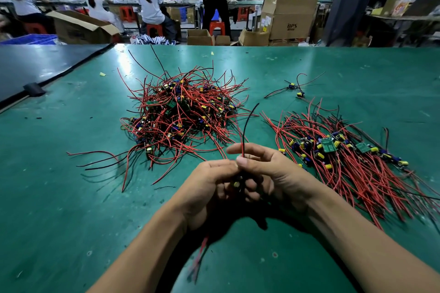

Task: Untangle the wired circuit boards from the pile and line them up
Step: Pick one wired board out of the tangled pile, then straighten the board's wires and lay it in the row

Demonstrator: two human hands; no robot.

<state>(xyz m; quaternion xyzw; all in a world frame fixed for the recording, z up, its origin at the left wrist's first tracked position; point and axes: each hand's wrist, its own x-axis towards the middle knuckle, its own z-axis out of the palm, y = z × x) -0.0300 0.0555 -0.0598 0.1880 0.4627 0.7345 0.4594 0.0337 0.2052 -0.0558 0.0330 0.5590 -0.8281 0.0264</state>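
Observation:
A tangled pile of wired circuit boards [181,112] with red and black leads lies at the middle of the green table. To the right, a row of boards [342,150] lies with wires side by side. My left hand [212,188] and my right hand [269,171] meet in front of me, both holding one small board [237,183] between them. Its red and black wires [246,126] stick up past my right fingers; other leads hang below my left wrist.
Two stray boards [295,90] lie behind the row at the right. A black mat [35,64] covers the table's far left. Beyond the table's far edge stand cardboard boxes [289,19], red stools and several seated workers.

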